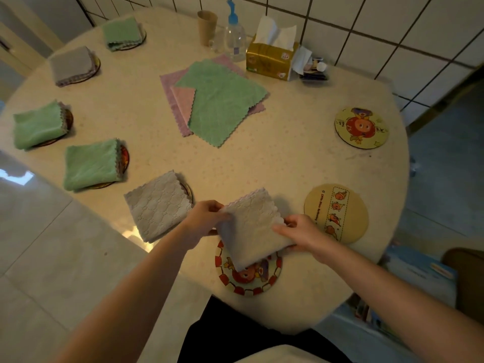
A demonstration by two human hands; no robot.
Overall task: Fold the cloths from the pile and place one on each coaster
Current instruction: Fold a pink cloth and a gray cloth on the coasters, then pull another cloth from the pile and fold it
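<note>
a folded pale cloth (252,229) is held tilted over a red-rimmed coaster (248,277) at the counter's near edge. five folded cloths already cover coasters on the left, two coasters (336,213) on the right lie bare, and the flat pile (217,100) sits mid-counter.

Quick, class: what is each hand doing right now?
Left hand: closed on the folded grey textured cloth.
Right hand: closed on the same cloth.

One head-worn wide-angle view looks steeply down, close over the round table (262,163) edge.
</note>
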